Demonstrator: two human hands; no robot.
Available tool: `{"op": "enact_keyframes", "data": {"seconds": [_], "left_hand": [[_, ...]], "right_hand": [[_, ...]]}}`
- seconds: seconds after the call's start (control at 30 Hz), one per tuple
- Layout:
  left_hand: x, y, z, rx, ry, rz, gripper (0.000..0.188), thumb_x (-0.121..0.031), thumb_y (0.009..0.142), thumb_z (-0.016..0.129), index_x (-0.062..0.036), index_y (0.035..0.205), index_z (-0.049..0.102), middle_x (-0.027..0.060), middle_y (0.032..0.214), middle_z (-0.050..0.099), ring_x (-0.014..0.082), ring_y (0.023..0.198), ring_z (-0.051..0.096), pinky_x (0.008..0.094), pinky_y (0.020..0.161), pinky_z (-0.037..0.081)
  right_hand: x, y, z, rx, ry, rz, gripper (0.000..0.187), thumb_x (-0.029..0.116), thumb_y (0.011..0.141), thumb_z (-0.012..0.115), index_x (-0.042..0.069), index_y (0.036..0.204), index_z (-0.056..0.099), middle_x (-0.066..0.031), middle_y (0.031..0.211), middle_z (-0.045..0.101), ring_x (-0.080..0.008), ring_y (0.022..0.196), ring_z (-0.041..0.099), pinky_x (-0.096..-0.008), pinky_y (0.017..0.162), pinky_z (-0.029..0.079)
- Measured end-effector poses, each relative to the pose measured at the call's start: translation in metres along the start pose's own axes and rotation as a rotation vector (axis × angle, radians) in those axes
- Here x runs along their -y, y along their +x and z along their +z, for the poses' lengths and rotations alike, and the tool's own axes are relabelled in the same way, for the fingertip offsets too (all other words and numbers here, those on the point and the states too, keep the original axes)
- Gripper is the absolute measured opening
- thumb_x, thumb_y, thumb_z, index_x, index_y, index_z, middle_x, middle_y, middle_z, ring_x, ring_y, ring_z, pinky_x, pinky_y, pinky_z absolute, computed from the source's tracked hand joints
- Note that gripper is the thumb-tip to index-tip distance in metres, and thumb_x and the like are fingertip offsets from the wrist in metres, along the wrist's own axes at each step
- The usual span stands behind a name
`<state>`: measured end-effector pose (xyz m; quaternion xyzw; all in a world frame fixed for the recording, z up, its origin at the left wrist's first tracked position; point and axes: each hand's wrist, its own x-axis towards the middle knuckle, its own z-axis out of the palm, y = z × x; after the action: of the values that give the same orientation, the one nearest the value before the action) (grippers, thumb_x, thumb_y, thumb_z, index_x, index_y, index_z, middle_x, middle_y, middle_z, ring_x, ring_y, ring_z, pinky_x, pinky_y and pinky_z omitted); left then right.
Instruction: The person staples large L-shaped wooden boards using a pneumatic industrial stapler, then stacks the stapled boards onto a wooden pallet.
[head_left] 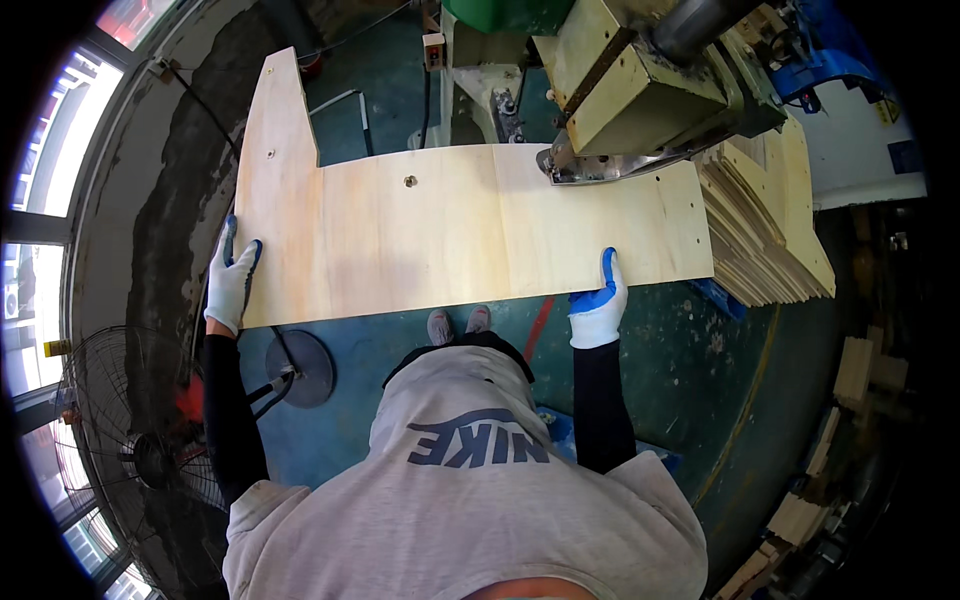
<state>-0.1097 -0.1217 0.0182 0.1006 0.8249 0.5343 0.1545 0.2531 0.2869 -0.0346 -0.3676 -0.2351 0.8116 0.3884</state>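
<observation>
Both arms reach forward in black sleeves, elbows slightly bent and spread wide; the left hand (232, 283), in a white glove with blue fingertips, grips with fingers curled upward; the right hand (599, 308), gloved alike, lies palm down, its blue thumb pointing forward.

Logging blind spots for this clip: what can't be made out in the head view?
- Drill bit and contact spot: hidden under the machine head over the plywood panel.
- Left hand fingertips: curled around the panel's left edge, out of sight.
- Right hand palm: hidden by its own back.
- Stack of plywood pieces: count unreadable, partly covered by the panel and machine.
- Floor fan: cut off by the fisheye rim.
</observation>
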Motion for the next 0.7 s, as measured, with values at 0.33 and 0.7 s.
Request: {"op": "enact_keyframes", "data": {"seconds": [0.33,0.7], "left_hand": [[-0.002,-0.01,-0.001,0.045,-0.058,-0.124,0.065,-0.004,0.1,0.061,-0.0041,0.158,0.032,0.0075,0.154,0.046,0.0121,0.122,0.054,0.0261,0.103,0.046],[0.018,0.001,0.014,0.022,-0.072,-0.033,0.065,-0.003,0.101,0.059,-0.0063,0.159,0.031,0.0077,0.157,0.042,0.0122,0.124,0.053,0.0241,0.103,0.044]], "right_hand": [[0.006,-0.021,0.008,0.0,0.008,0.062,0.042,0.032,0.105,0.055,0.003,0.135,0.057,-0.0092,0.133,0.064,-0.0234,0.12,0.062,-0.0395,0.102,0.05],[-0.01,-0.006,-0.006,-0.045,0.042,0.059,0.042,0.034,0.104,0.057,0.005,0.134,0.058,-0.0083,0.131,0.065,-0.0237,0.12,0.062,-0.0407,0.102,0.05]]}}
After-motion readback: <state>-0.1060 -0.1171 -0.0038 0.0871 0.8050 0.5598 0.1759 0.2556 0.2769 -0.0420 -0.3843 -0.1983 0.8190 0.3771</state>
